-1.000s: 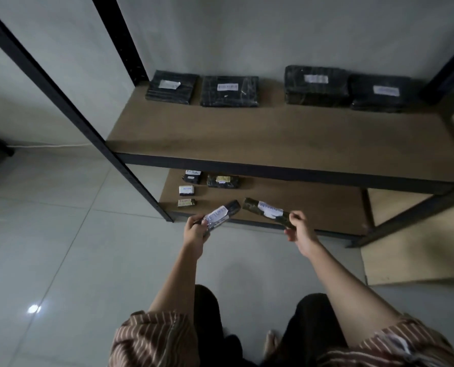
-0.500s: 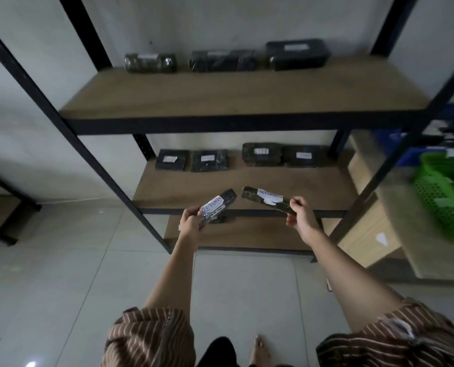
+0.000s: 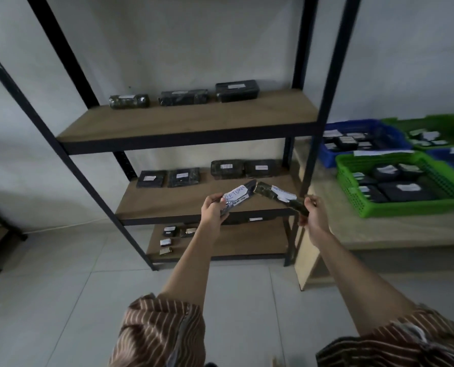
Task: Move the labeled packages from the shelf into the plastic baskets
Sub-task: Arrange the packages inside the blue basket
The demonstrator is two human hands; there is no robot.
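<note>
My left hand (image 3: pixel 213 209) grips a dark flat package with a white "RETURN" label (image 3: pixel 237 196). In my right hand (image 3: pixel 312 211) is a second dark labeled package (image 3: pixel 280 196), held by its end. Both packages are raised in front of the middle shelf (image 3: pixel 167 205), their far tips nearly touching. More labeled packages lie at the back of the upper shelf (image 3: pixel 183 96), on the middle shelf (image 3: pixel 228 168) and on the bottom shelf (image 3: pixel 170 231). A green basket (image 3: pixel 352 193) and a blue basket (image 3: pixel 329 154) hold several packages on the low table at the right.
The black metal rack has upright posts (image 3: pixel 326 107) between my hands and the baskets. A second green basket (image 3: pixel 429 135) sits behind at the far right. The wooden table (image 3: pixel 379 229) bears the baskets. Grey tiled floor (image 3: pixel 61 287) lies below.
My view has risen and swung right, bringing the upper shelf and the baskets into sight. Both hands kept their packages and lifted them from bottom-shelf height to middle-shelf height.
</note>
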